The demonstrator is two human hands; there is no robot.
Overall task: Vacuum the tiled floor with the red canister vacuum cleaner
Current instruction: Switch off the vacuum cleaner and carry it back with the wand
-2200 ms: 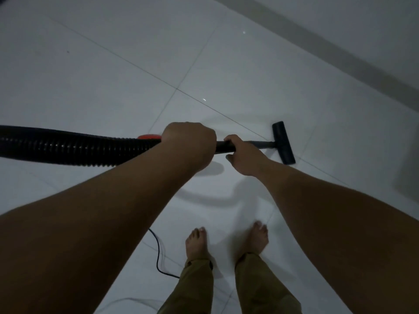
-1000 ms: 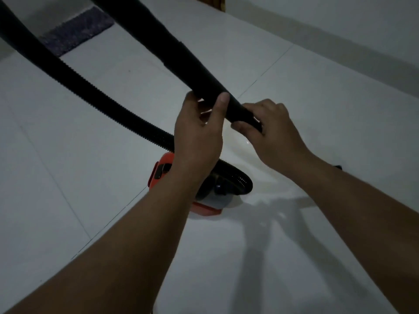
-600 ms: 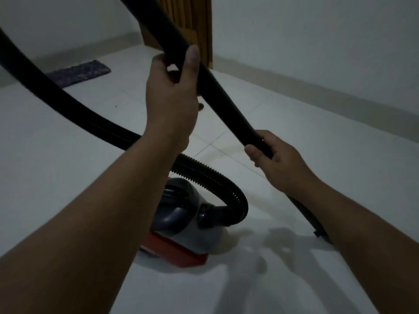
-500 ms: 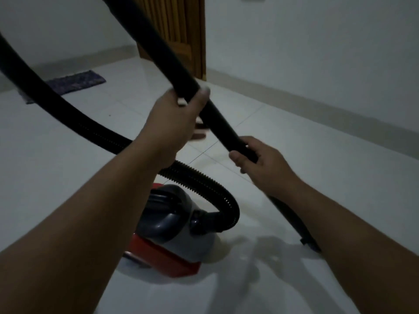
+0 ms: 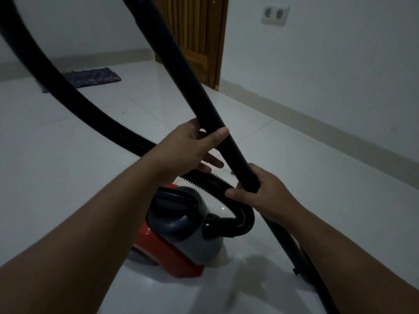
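With both the left hand (image 5: pixel 183 150) and right hand (image 5: pixel 260 196) grasping the wand (image 5: pixel 192 87), lower its nozzle end flat toward 5 o'clock, away from the vacuum (image 5: pixel 179 232) at 6 o'clock.

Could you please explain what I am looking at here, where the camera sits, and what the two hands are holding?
The camera is worn on a person's head, looking forward and down, so both bare forearms reach into view. The left hand and the right hand both grip a long rigid black vacuum tube that slants across the picture. Below them, on the pale tiled floor, sits a red and grey canister vacuum cleaner, joined to a ribbed black hose. Further back lie a dark purple mat, a wooden door and a white double wall socket.
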